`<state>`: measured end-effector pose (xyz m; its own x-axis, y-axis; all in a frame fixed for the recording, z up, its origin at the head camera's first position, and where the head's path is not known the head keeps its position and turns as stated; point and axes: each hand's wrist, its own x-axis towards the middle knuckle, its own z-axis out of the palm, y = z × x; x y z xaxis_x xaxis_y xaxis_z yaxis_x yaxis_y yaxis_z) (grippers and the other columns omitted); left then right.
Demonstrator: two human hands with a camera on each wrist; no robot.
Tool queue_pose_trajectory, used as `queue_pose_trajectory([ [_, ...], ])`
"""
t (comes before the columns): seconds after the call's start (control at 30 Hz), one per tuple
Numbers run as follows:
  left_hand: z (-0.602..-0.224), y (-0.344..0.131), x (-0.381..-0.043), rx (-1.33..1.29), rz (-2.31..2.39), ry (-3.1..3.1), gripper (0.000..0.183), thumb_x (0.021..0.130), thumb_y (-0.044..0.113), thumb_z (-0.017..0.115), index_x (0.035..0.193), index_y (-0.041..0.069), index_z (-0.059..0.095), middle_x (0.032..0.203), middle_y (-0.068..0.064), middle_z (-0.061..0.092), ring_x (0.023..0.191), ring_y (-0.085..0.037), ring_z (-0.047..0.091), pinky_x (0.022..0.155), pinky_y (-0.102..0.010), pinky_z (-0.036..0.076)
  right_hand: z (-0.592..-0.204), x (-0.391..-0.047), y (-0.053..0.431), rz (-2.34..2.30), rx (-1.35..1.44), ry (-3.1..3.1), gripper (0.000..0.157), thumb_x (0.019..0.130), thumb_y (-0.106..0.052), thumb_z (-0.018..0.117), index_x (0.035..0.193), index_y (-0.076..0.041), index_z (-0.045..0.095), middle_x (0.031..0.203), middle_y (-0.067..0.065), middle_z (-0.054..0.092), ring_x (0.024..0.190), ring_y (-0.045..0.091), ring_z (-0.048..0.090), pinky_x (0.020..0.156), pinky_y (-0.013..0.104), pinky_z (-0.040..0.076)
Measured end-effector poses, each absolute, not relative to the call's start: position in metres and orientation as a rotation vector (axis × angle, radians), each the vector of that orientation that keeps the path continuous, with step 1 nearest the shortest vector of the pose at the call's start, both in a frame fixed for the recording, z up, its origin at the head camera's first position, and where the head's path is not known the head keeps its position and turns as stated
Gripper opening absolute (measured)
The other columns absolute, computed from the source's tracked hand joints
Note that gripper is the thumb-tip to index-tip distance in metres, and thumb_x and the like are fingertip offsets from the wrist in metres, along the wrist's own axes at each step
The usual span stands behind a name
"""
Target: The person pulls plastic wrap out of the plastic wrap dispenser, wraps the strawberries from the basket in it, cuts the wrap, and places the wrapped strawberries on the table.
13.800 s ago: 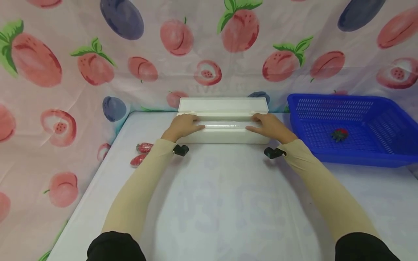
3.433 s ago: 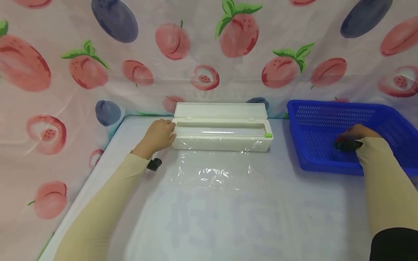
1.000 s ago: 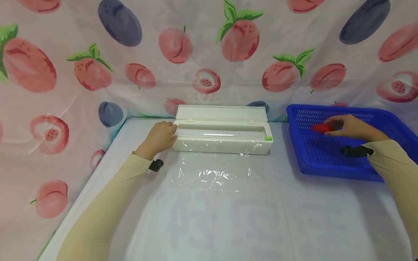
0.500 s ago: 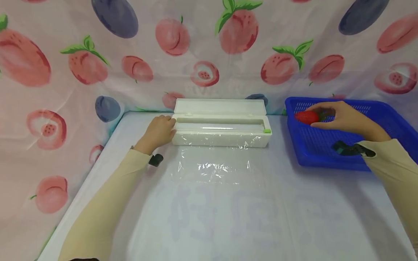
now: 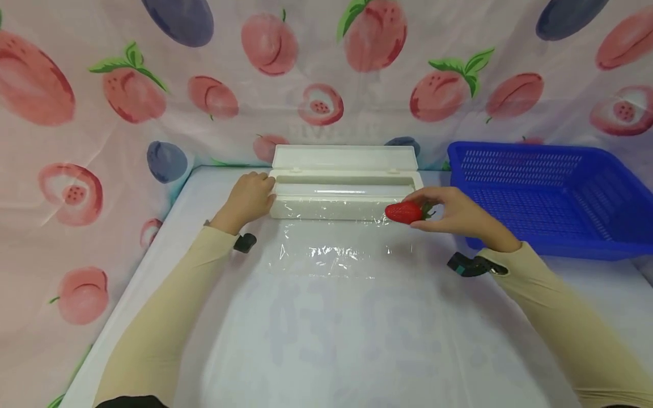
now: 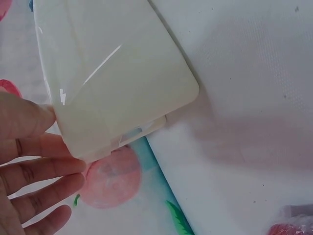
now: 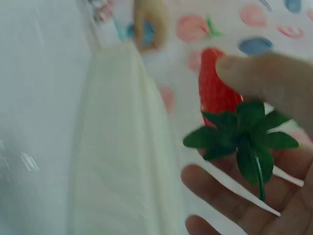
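My right hand (image 5: pixel 449 212) pinches a red strawberry (image 5: pixel 403 212) with green leaves, held over the front right part of a white cling film box (image 5: pixel 331 209). In the right wrist view the strawberry (image 7: pixel 212 88) lies between thumb and fingers, its stem toward the palm. My left hand (image 5: pixel 247 201) holds the left end of the box, with the thumb and fingertips at its edge in the left wrist view. The box's lid (image 5: pixel 344 157) stands up, showing the roll (image 5: pixel 342 188) inside. Clear cling film (image 5: pixel 331 252) runs down the front and onto the table.
A blue plastic basket (image 5: pixel 541 246) stands on the right of the white table (image 5: pixel 336 340). Fruit-printed cloth (image 5: pixel 377 113) hangs behind and at the left. A red wrapped item (image 6: pixel 288 228) shows at the left wrist view's lower right corner.
My right hand has lifted the strawberry out of the blue basket and carried it left to the box. Earlier, film was drawn out onto the table. The left hand has stayed on the box.
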<state>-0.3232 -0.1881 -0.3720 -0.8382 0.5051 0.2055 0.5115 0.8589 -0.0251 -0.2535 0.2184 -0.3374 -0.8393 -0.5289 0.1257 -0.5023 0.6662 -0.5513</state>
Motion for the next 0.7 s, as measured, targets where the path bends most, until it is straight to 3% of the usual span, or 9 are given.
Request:
queue_pose_trajectory([
  [0.17,-0.373,-0.188,-0.323,-0.780,-0.044,-2.825,0.022,0.085,0.013,0.063,0.096,-0.006,0.060,0.088,-0.021,0.062,0.080,-0.037,0.059,0.073,-0.047,0.047,-0.362,-0.248,0.182,-1.008,-0.918,2.721,0.040,0.075,-0.015,0.078,0.112,-0.005,0.065,0.099,0.007,0.070,0.088,0.018,0.062,0.081,0.040,0.052],
  [0.7,-0.375,-0.187,-0.324,-0.743,-0.065,-2.830,0.020,0.086,0.013,0.062,0.096,-0.004,0.059,0.089,-0.020,0.062,0.082,-0.038,0.059,0.074,-0.048,0.047,-0.416,-0.245,0.125,-0.952,-0.860,2.594,0.042,0.074,-0.021,0.078,0.111,-0.005,0.064,0.098,0.006,0.068,0.084,0.014,0.061,0.072,0.024,0.052],
])
